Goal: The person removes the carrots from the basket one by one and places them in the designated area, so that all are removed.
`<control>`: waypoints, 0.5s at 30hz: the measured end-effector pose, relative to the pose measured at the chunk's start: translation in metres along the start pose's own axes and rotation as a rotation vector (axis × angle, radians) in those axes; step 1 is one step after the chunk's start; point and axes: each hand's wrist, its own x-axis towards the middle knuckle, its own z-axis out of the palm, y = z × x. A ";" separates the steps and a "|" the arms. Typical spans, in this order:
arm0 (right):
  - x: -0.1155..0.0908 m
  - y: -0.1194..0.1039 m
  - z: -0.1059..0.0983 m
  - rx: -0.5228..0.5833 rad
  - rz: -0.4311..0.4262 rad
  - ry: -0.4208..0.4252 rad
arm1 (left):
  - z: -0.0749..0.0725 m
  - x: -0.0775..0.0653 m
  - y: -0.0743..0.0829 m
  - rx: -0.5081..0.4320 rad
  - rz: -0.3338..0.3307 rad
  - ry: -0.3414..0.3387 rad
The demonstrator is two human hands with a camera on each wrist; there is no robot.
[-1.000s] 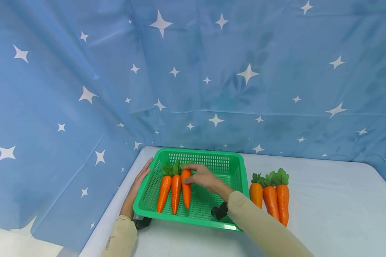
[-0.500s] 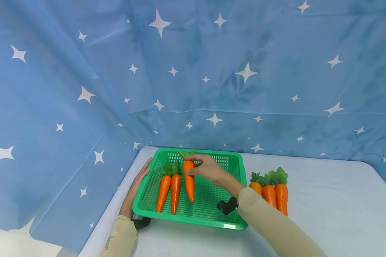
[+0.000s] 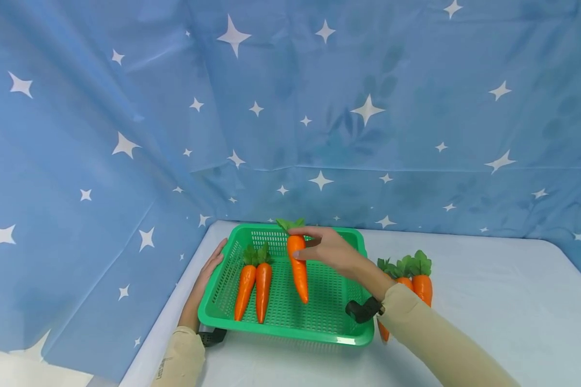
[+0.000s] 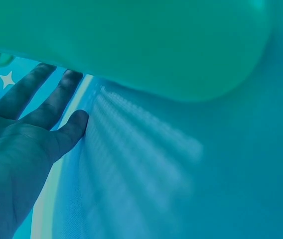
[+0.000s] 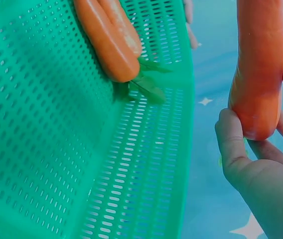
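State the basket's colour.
Green; the basket shows best in the head view.

My head view looks forward and down, farthest off, across the bench (image 3: 489, 312). Left wrist sits low, close beside the basket (image 3: 290, 332); right wrist peers past the nearest carrot (image 3: 298, 269) into that basket, which head shares.

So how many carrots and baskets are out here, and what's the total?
Green basket: 1
Carrots: 6 (1 in the right hand, 2 in the basket, 3 on the table, partly behind the right sleeve)
Total: 7
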 end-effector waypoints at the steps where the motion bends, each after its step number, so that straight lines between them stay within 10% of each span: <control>1: -0.002 -0.001 -0.002 -0.003 -0.002 0.002 | 0.000 0.000 0.000 0.000 -0.002 0.001; 15: -0.035 0.003 -0.026 -0.034 -0.006 -0.017 | 0.003 -0.002 0.002 0.003 -0.009 0.007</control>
